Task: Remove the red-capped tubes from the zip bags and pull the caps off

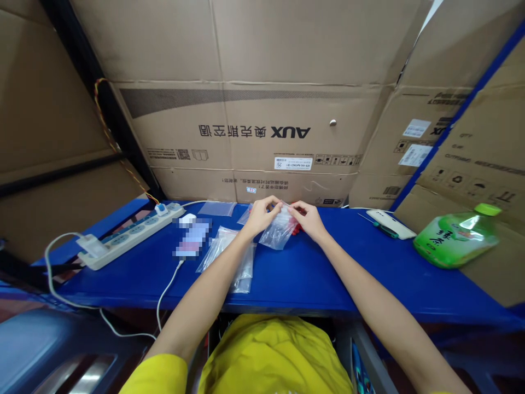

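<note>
My left hand (264, 213) and my right hand (307, 219) pinch the upper edge of a clear plastic bag (276, 232), one at each side. The bag hangs between them over the blue table, with something whitish seen through its upper part. Small red pieces (296, 229) show behind and beside my right hand; their kind cannot be made out. A stack of clear plastic bags (241, 268) lies by my left forearm, and another flat clear bag (217, 208) rests near the back edge.
At left on the blue table (303, 279) are a white power strip (135, 232) with plugs and a blurred-out phone (193, 238) on a white cable. A green bottle (455, 238), a white phone-like object (391, 224) and a green-handled tool (385, 230) lie right. Cardboard (246, 109) walls the back.
</note>
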A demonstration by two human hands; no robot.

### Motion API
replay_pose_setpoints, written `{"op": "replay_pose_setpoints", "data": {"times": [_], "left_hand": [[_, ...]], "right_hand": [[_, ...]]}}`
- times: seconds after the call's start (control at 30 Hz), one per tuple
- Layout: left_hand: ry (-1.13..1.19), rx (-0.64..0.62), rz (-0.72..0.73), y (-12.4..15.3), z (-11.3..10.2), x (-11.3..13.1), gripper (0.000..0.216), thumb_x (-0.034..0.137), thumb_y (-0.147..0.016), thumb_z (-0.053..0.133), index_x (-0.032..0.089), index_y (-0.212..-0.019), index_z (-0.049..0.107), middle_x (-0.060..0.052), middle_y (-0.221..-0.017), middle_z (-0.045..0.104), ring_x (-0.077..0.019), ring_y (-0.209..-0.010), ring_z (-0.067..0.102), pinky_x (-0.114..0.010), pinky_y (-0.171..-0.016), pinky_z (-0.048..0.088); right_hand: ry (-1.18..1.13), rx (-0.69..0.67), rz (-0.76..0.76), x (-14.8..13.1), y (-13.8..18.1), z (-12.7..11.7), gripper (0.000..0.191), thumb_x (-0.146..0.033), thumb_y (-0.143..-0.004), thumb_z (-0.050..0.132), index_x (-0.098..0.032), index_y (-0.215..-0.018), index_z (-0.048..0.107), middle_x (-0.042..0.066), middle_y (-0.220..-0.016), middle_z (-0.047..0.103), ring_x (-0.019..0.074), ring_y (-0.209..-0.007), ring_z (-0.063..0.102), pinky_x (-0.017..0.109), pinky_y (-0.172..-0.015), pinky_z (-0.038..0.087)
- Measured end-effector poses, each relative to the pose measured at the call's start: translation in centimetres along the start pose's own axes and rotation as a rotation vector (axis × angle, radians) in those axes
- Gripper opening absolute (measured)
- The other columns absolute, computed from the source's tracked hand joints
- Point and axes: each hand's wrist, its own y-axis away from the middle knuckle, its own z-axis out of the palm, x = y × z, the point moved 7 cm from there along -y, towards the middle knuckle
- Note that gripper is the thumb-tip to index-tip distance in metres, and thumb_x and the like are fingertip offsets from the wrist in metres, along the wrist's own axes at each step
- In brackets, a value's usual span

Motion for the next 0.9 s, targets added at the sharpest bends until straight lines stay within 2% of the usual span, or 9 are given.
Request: {"op": "replay_pose_setpoints", "data": {"times": [0.13,0.33,0.53,0.77,0.9], "left_hand": [[0.069,-0.017,-0.051,0.1,0.4,-0.4,0.030,0.044,-0.095,0.059,0.016,-0.092,0.071,0.000,-0.070,0.068,-0.0118,-0.057,0.054,-0.025,-0.061,0.042],[0.118,-0.066,-0.054,0.1,1.2,-0.6,0.032,0.046,-0.093,0.062,0.015,-0.092,0.072,-0.001,-0.070,0.066,-0.0132,-0.062,0.055,-0.025,-0.062,0.042],[0.166,0.004,-0.094,0.0,0.6,-1.0,0.032,0.045,-0.093,0.062,0.014,-0.088,0.070,-0.001,-0.072,0.065,-0.0128,-0.063,0.055,-0.025,-0.062,0.042],[0.240,-0.055,-0.093,-0.1,1.3,-1.3,0.035,0.047,-0.088,0.069,0.013,-0.095,0.073,-0.002,-0.073,0.067,-0.0125,-0.062,0.055,-0.024,-0.060,0.041],[0.252,-0.033,-0.085,-0.2,1.0,-1.6,0.033,0.045,-0.088,0.069,0.013,-0.092,0.074,-0.003,-0.073,0.068,-0.0125,-0.063,0.055,-0.024,-0.061,0.041]], "right_hand": [[-0.055,-0.016,0.060,0.5,0.1,0.1,0.035,-0.056,-0.080,0.073,-0.021,-0.082,0.069,0.003,-0.074,0.070,0.0188,-0.061,0.059,0.031,-0.056,0.047],[-0.036,-0.052,0.074,0.3,0.4,0.6,0.041,-0.060,-0.081,0.072,-0.019,-0.087,0.072,0.003,-0.070,0.069,0.0189,-0.058,0.060,0.030,-0.053,0.049],[-0.025,-0.002,0.041,0.7,0.0,-0.1,0.041,-0.059,-0.079,0.074,-0.019,-0.086,0.073,0.004,-0.079,0.071,0.0205,-0.070,0.063,0.030,-0.060,0.049],[0.017,0.002,0.018,0.7,0.0,-0.4,0.037,-0.057,-0.081,0.073,-0.020,-0.084,0.073,0.003,-0.075,0.069,0.0198,-0.067,0.061,0.030,-0.058,0.046],[-0.021,0.019,0.037,0.5,0.0,-0.4,0.038,-0.056,-0.079,0.074,-0.019,-0.085,0.075,0.003,-0.076,0.070,0.0182,-0.067,0.059,0.030,-0.062,0.047]]}}
